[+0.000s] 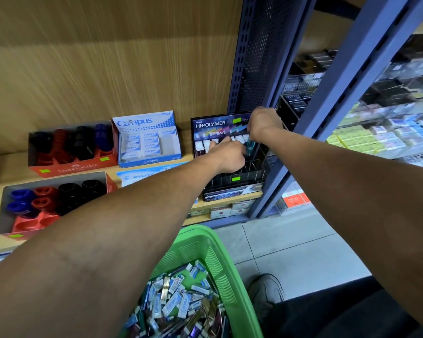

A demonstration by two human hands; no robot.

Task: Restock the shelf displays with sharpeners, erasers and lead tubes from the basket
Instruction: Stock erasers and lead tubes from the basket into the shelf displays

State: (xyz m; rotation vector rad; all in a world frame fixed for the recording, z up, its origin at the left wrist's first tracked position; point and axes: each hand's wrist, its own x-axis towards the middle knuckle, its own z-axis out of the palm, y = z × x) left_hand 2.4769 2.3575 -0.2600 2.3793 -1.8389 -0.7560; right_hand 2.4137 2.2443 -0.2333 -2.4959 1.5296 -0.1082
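Observation:
Both my arms reach to the black Hi-Polymer lead display point(230, 181) on the wooden shelf point(17, 167). My right hand point(263, 123) pinches a teal lead tube point(250, 147) over the display's slots. My left hand point(226, 154) reaches into the slots beside it; whether it holds anything is hidden. White-capped lead tubes point(203, 145) fill the back row. Below me stands the green basket point(205, 242) with erasers and lead tubes point(176, 303) inside.
Two red Faber-Castell boxes of sharpeners point(71, 152) point(47, 203) sit at the left. A blue Campus eraser box point(149, 142) stands at the middle, a Pilot box point(142, 176) before it. A blue metal upright point(327, 106) borders the display's right. My shoe point(266, 293) is on the tiled floor.

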